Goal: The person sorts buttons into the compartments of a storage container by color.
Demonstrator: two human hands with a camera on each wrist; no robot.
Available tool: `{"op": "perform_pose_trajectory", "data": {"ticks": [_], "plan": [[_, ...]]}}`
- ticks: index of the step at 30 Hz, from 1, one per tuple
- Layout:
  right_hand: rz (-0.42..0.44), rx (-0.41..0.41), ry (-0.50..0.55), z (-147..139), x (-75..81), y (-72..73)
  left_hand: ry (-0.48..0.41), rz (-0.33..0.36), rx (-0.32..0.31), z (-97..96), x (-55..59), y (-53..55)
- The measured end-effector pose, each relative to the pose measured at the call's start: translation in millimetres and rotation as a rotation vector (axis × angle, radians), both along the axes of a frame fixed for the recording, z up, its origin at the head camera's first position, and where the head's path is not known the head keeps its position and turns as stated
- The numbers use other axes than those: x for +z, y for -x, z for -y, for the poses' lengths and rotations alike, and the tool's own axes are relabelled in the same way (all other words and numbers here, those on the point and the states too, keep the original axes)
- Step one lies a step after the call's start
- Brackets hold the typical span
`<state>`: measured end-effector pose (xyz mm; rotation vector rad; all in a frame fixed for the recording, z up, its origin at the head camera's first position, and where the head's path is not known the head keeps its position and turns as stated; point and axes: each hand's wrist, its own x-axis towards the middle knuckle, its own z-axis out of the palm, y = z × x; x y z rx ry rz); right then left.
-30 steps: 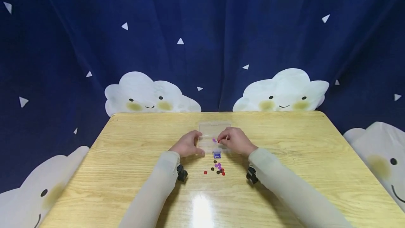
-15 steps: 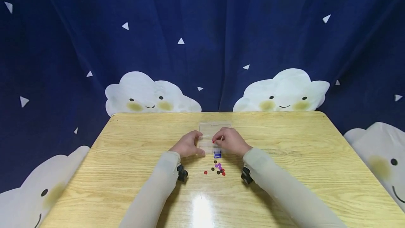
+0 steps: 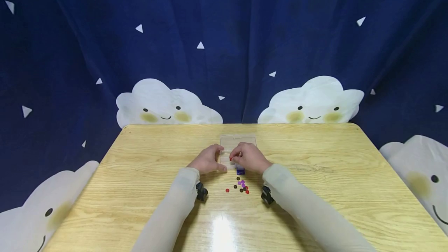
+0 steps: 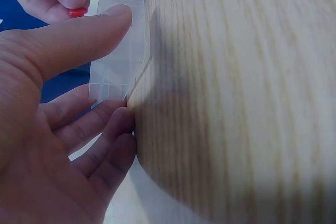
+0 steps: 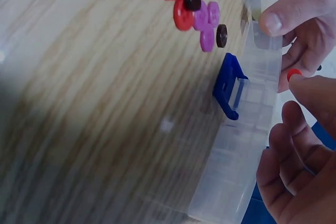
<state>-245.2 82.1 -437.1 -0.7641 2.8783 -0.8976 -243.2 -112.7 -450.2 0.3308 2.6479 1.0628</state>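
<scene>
A clear plastic box (image 3: 226, 162) with compartments stands on the table with its lid (image 3: 238, 139) raised at the back. My left hand (image 3: 206, 160) grips the box's left end, thumb along the front and fingers behind. My right hand (image 3: 250, 156) pinches a small red button (image 5: 294, 73) between thumb and fingertip, over the left part of the box. A blue latch (image 5: 227, 86) sticks out from the front wall. In front of it lie loose buttons: purple ones (image 5: 207, 37), dark brown ones (image 5: 221, 35) and red ones (image 5: 183, 14). The right hand hides part of the compartments.
The wooden table (image 3: 157, 143) extends on both sides of the box. One red button (image 3: 227, 190) lies a little left of the other loose buttons. A dark blue curtain (image 3: 224, 49) with white clouds hangs behind the table.
My right hand has moved left over the box, carrying the red button. My left hand has stayed at the box's left end, and the loose buttons on the table have not moved.
</scene>
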Motion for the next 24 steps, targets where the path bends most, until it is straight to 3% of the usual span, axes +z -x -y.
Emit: {"op": "perform_pose_trajectory", "data": {"ticks": [24], "plan": [[0.009,0.001,-0.004,-0.4,-4.4,0.6,0.019,0.013,0.003,-0.9,1.0,0.4]]}}
